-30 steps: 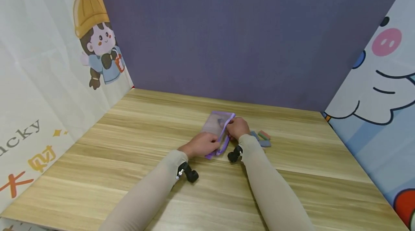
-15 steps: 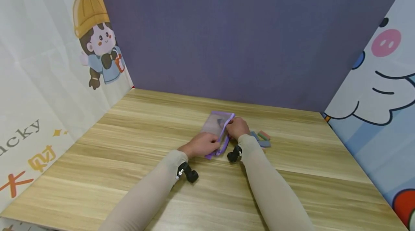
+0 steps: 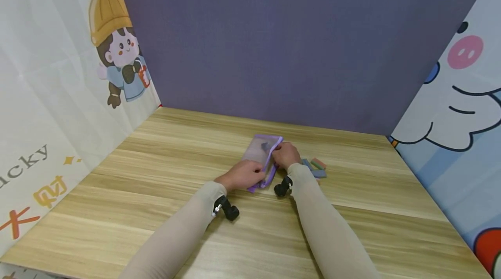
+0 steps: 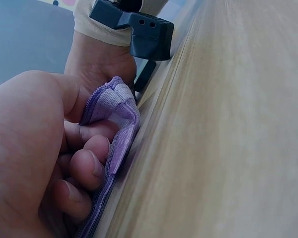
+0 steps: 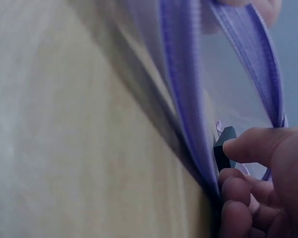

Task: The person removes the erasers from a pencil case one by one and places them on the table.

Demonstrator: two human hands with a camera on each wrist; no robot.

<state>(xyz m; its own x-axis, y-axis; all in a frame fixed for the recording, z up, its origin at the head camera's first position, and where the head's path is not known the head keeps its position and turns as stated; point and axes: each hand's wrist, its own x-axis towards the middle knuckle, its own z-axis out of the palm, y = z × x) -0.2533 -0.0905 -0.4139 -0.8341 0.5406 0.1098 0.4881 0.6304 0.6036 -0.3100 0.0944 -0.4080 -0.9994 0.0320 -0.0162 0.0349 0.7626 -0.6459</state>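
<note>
A purple-edged mesh zip pouch [image 3: 258, 150] lies on the table with its zip side spread apart. My left hand [image 3: 243, 173] grips the near end of its opening, and in the left wrist view the zip edge [image 4: 123, 131] folds between thumb and curled fingers. At the far end of the mouth is my right hand [image 3: 287, 154], its fingertips inside. There the right wrist view shows a small dark block [image 5: 221, 154] pinched between thumb and fingers. Through the mesh, a dark shape [image 3: 265, 146] shows in the head view.
Right of the right hand lie blue blocks [image 3: 318, 174] and a pink-and-green block [image 3: 318, 163], partly hidden by that wrist. A dark purple panel [image 3: 266, 44] stands behind the wooden table [image 3: 176, 152], with printed cloths at both sides.
Both hands and the pouch stay almost in place. The dark shape seen through the mesh has shifted very slightly to the left.
</note>
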